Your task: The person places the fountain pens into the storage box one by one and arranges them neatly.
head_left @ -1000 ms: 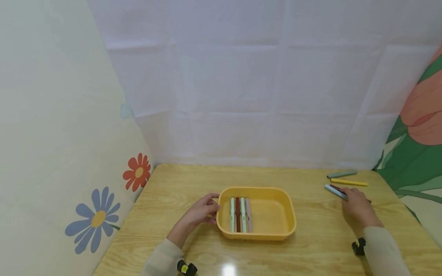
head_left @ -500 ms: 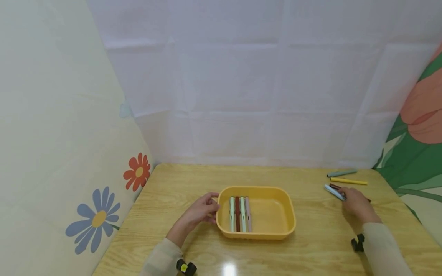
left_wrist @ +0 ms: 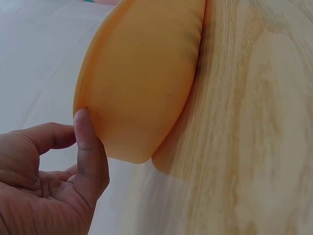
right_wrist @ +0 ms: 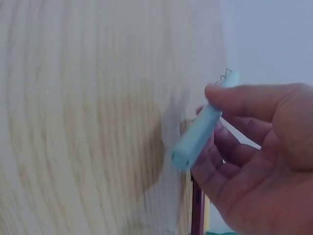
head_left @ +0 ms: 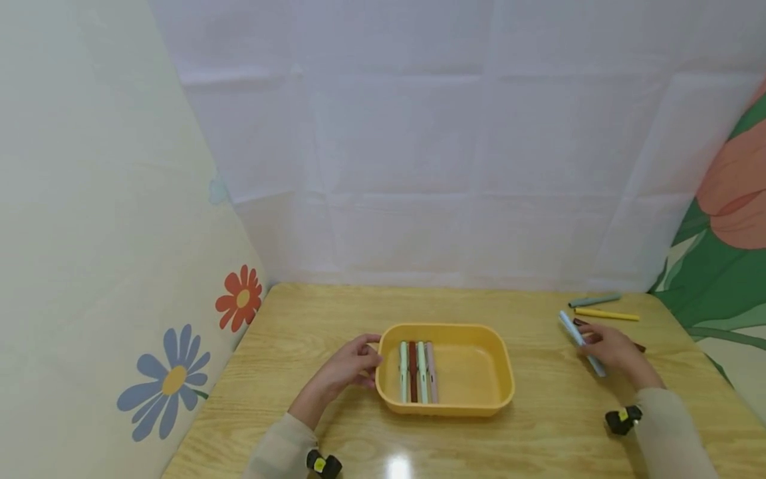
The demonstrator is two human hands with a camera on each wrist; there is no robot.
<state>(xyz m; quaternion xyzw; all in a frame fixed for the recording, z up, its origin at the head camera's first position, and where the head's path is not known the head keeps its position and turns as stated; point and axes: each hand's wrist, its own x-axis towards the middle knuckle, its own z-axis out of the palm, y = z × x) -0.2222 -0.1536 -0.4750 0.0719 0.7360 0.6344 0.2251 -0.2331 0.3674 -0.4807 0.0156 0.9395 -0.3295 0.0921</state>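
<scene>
At the left end of the yellow plastic tray (head_left: 479, 372), my left hand (head_left: 348, 366) grips the rim, with fingertips at the edge in the left wrist view. Inside the tray, on its left side, several pens lie in a row: two pale green pens (head_left: 422, 372), a dark red pen (head_left: 413, 372) and a pale purple pen (head_left: 432, 372). Over to the right, my right hand (head_left: 613, 351) pinches a light blue pen (right_wrist: 195, 137) between thumb and fingers, tilted, its metal clip showing. A dark maroon pen (right_wrist: 197, 210) lies on the table beneath that hand, partly hidden.
A yellow pen (head_left: 607, 314) and a grey-green pen (head_left: 594, 301) lie near the back right corner of the wooden table (head_left: 335, 313). A white cloth (head_left: 383, 166) hangs behind the table, and flowered sheets (head_left: 90, 233) stand at both sides.
My right hand has taken up the light blue pen, which has turned and come away from the maroon pen. The left hand and tray stay in place.
</scene>
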